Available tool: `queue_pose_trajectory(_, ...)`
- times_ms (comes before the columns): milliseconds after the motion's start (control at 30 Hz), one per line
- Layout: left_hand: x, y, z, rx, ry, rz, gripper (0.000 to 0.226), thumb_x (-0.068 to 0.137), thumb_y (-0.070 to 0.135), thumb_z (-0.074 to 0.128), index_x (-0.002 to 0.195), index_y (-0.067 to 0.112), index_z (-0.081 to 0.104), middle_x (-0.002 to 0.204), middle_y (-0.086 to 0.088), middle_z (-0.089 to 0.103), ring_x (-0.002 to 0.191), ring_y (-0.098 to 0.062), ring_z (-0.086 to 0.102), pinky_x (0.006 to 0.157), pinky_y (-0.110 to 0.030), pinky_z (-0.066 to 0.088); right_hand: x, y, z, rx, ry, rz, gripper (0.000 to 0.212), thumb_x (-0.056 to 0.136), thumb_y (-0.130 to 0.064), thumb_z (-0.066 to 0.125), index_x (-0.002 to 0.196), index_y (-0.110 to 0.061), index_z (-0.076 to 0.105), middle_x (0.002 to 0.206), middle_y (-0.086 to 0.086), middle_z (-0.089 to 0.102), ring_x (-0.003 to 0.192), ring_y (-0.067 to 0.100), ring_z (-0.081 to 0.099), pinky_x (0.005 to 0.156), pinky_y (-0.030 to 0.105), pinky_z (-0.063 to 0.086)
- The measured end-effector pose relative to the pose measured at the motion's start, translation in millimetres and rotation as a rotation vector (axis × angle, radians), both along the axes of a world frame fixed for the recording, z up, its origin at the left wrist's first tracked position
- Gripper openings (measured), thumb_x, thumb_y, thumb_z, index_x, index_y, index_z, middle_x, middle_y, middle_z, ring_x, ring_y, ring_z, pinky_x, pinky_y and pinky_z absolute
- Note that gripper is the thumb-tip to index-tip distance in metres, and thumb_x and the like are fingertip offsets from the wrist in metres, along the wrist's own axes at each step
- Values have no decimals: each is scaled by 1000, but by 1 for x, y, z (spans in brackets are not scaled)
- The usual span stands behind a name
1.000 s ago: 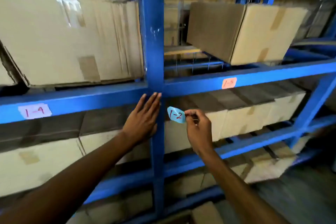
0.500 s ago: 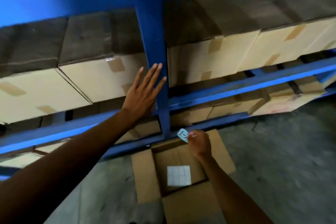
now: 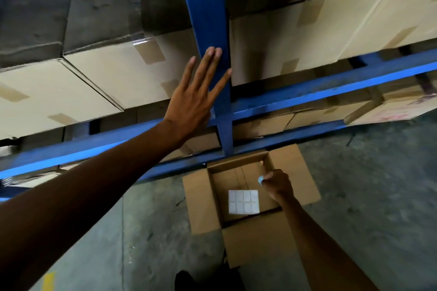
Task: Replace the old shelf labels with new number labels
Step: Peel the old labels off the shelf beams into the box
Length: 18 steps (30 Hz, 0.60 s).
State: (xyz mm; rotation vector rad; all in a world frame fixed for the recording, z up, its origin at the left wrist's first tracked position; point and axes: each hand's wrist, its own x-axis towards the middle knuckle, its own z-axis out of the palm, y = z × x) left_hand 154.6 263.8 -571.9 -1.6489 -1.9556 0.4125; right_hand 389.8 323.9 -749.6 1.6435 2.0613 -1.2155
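My left hand [image 3: 197,94] lies flat with straight, spread fingers against the blue upright post [image 3: 205,19] of the shelf rack. My right hand [image 3: 277,184] is low over an open cardboard box [image 3: 295,165] on the floor and pinches a small light-blue old label [image 3: 260,179], mostly hidden by the fingers. Inside the box lies a white sheet of blank labels [image 3: 243,201] in a grid.
Taped cardboard cartons [image 3: 99,73] fill the shelves on both sides of the post. Blue horizontal beams [image 3: 331,87] run across the rack. Grey concrete floor [image 3: 378,196] lies to the right of the open box; a dark shoe tip [image 3: 186,279] shows at the bottom.
The view tilted down from the labelled beams to the floor box. My right hand carried the blue 1-2 label down into the open box; my left hand stayed flat on the post.
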Motion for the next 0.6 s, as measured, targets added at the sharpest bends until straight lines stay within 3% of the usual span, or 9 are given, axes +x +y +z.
queue_pose_trajectory(167,-4,-7,12,-31,-33,-55,102,78,36,60,149,15,-10,157,-22,-6,145,-35,-6,117,-52,2,-5,19,31,108,104,-106,18,87,-21,55,87,-8,67,96,15,69,78,21,59,68,30,45)
queue_pose_trajectory(300,-5,-27,41,1,-175,-89,99,78,35,59,148,14,-9,157,-20,-5,145,-32,-6,117,-47,-3,-38,24,89,295,400,-168,14,85,-10,53,74,-10,62,79,15,65,75,23,58,62,28,41)
queue_pose_trajectory(433,-20,-65,80,187,-198,-58,97,70,27,62,148,6,8,156,-21,10,145,-34,6,117,-48,6,-98,5,174,481,738,-279,17,85,-10,56,99,-11,64,96,12,67,86,22,62,77,34,52)
queue_pose_trajectory(533,-50,-111,119,320,-148,-51,99,65,29,66,147,3,16,155,-22,17,144,-34,12,116,-49,12,-145,-33,244,690,999,-223,11,84,-10,59,93,-9,65,93,11,66,83,20,62,76,22,47)
queue_pose_trajectory(600,-71,-142,139,383,-114,-46,99,65,27,65,147,2,15,155,-21,16,145,-32,9,118,-48,11,-171,-60,276,813,1095,-196,9,83,-10,60,89,-8,66,89,11,65,82,24,63,77,29,48)
